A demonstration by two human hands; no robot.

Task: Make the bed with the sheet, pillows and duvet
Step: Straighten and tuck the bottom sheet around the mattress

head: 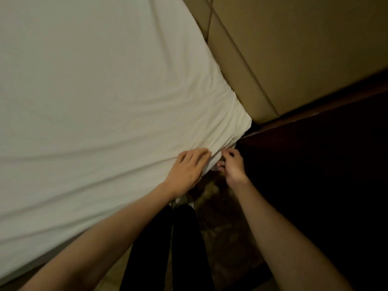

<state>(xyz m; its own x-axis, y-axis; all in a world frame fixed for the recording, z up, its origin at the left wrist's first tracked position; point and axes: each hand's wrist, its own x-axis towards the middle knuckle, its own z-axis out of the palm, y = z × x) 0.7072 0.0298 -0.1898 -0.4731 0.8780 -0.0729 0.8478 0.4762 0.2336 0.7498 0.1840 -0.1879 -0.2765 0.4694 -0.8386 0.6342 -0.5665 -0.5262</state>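
Observation:
A white sheet (pixel 94 97) covers the mattress and fills the left and centre of the view, with long creases running toward its near corner (pixel 235 127). My left hand (pixel 189 169) lies flat on the sheet's edge close to that corner, fingers straight. My right hand (pixel 233 164) is just to the right of it at the side of the mattress, fingers curled and pinching the gathered sheet fabric below the corner. No pillows or duvet are in view.
A padded beige headboard (pixel 283 49) rises behind the corner at upper right. A dark wooden bedside unit (pixel 325 164) stands tight against the bed on the right. My dark-trousered legs (pixel 168 248) stand on patterned floor in the narrow gap.

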